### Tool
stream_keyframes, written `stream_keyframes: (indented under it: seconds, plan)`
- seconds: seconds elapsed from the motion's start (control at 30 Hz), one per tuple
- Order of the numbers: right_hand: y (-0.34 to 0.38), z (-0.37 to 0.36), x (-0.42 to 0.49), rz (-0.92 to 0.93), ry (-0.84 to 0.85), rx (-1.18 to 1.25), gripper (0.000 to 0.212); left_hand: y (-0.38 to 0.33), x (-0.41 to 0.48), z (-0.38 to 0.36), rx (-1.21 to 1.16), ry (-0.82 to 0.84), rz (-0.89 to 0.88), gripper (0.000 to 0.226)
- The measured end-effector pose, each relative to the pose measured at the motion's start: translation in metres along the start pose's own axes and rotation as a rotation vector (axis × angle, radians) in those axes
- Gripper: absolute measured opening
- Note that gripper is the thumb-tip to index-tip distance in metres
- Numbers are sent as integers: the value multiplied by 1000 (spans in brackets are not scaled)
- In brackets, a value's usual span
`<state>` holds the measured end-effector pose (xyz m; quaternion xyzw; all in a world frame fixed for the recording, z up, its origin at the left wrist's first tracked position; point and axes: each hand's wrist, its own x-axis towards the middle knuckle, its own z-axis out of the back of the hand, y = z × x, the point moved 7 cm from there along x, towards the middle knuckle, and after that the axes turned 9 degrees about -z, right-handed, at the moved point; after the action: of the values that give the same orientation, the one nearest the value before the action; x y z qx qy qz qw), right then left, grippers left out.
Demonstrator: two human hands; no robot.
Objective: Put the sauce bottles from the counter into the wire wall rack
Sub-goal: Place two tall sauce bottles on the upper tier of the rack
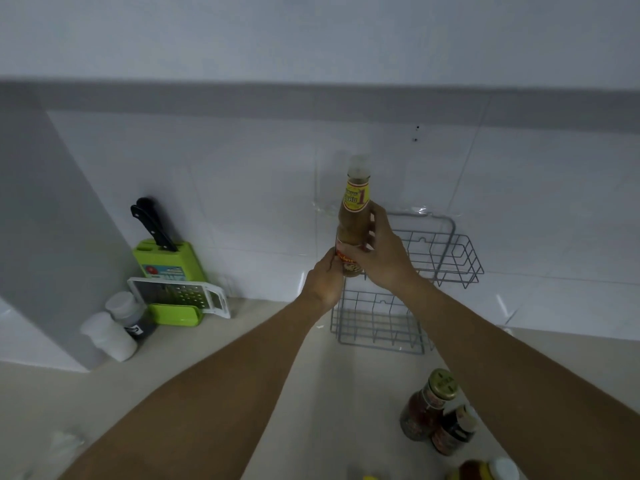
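Sauce bottle [353, 216]: I see it upright, held off the worktop in front of the tiled wall, at the upper left of the wire wall rack; pale brown contents, yellow neck label, clear cap.
Left hand [323, 284]: my grip here is wrapped around the bottle's base.
Right hand [381, 252]: fingers closed over the bottle's middle, covering most of the red label.
Wire wall rack [446, 251]: grey, two tiers on the wall; I see nothing in either basket, though my forearms cross the lower tier.
Worktop [332, 393]: pale, running to the wall.
Waiting bottles [438, 410]: two dark ones standing together, one with a gold lid, near right.
Cut off: two more caps at the bottom edge, contents unclear.
Knife block [166, 258]: green, holding black-handled knives.
Grater [180, 294]: leaning against a green tray.
White-capped jars [117, 323]: two, far left, labels unreadable.
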<state>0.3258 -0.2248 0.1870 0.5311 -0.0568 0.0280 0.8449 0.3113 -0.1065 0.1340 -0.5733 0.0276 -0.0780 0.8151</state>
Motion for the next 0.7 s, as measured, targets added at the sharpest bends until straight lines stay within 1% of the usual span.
stream_keyframes:
  seconds: [0.2,0.3,0.4,0.43,0.47,0.53,0.57,0.6,0.63,0.7]
  plan:
    - [-1,-1,-2,-41,-29,-32,88,1,1,-3,71,16,-15,46]
    - [-1,-2,-4,-64,-10,-57,88,2,1,-3,91,19,-6,46]
    - [4,-5,-13,-73,29,-73,87,1,-5,-6,140,79,11,48]
    - [8,-5,-19,-68,17,-56,84,2,-10,-9,170,107,25,52]
    - [11,-3,-25,-62,-36,-51,80,6,-14,-10,217,123,40,58]
    - [11,8,-42,-72,-249,-67,71,18,-30,-10,382,134,42,69]
    - [10,12,-55,-85,-350,-57,66,26,-40,-11,465,141,18,70]
    - [9,13,-71,-91,-406,-36,59,36,-52,-14,523,154,-7,69]
    - [6,9,-86,-91,-408,-30,52,49,-65,-18,563,178,-22,67]
    - [-4,-9,-118,-116,-303,-86,44,76,-95,-25,622,231,-13,67]
